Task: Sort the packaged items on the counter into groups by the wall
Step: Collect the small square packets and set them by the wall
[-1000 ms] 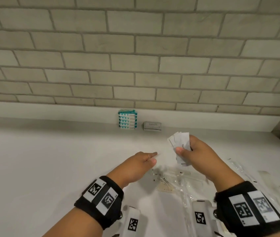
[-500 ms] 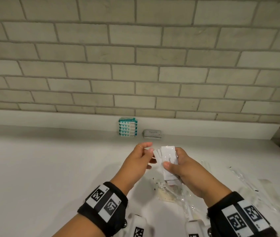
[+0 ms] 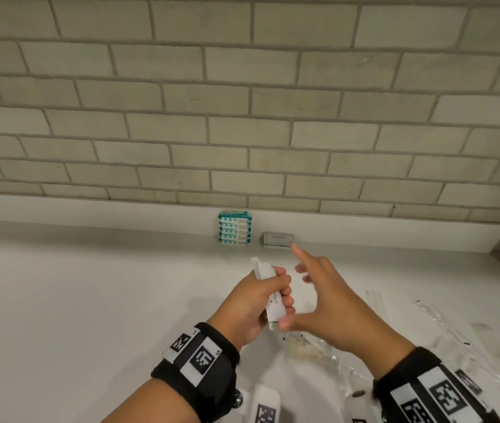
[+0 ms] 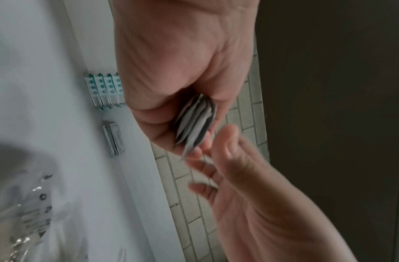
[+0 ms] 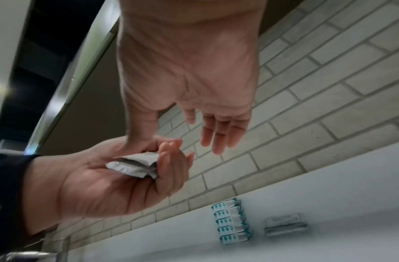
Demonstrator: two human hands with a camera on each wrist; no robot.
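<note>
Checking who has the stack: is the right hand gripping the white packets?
No, the left hand grips the small white paper packets, while the right hand is beside them with fingers spread.

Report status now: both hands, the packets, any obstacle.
Left hand grips white packets. Right hand open, empty. Teal stack, grey stack at wall. No obstacle.

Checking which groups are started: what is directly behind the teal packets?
The teal packets stand against the white backsplash ledge, brick wall above. The packets hide whether they touch it.
</note>
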